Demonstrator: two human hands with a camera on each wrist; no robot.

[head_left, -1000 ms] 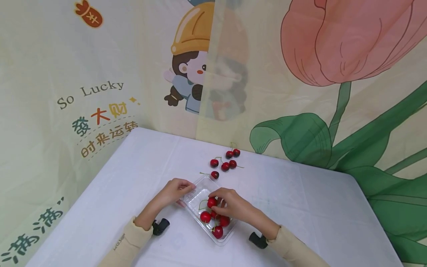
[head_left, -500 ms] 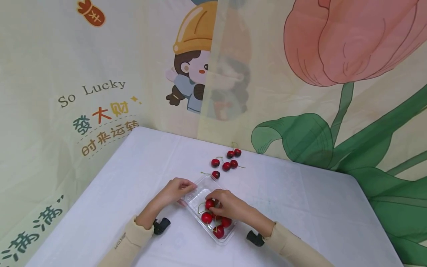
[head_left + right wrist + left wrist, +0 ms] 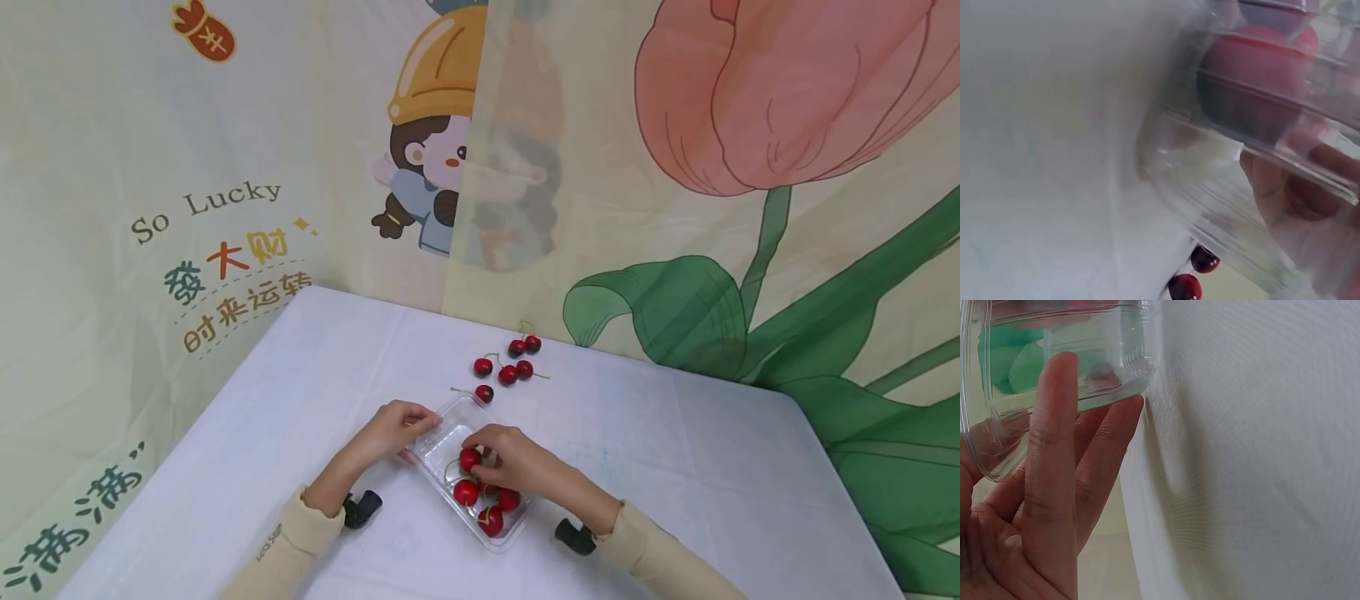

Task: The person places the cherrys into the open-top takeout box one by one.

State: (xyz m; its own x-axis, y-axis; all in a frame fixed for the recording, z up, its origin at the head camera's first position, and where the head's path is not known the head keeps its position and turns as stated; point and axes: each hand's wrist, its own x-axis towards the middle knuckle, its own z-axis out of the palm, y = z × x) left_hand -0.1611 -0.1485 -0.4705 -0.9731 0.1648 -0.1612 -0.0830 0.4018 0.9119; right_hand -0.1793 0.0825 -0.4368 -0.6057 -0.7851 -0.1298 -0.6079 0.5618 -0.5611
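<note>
In the head view a clear plastic tray [image 3: 435,443] lies slanted on the white table. My left hand [image 3: 393,428] grips its left rim. The left wrist view shows that hand's thumb and fingers around the tray wall [image 3: 1116,350]. My right hand [image 3: 517,460] reaches over the tray, pinching a red cherry [image 3: 470,458] between thumb and fingertips. Below that, several other cherries [image 3: 491,521] sit in the tray's near half, one partly covered by the hand. Through the clear wall, the right wrist view has a large blurred cherry [image 3: 1250,81] and the right hand's fingers [image 3: 1266,181].
Beyond the tray, several stemmed cherries [image 3: 507,374] lie on the white tablecloth [image 3: 675,475]. One cherry [image 3: 484,393] is right at the tray's far edge. Printed curtains [image 3: 360,167] stand behind and to the left of the table. Both wrists carry black mounts [image 3: 363,508].
My right hand has shifted slightly left with the pinched cherry, mostly in the first half second. The left hand keeps its grip on the tray.
</note>
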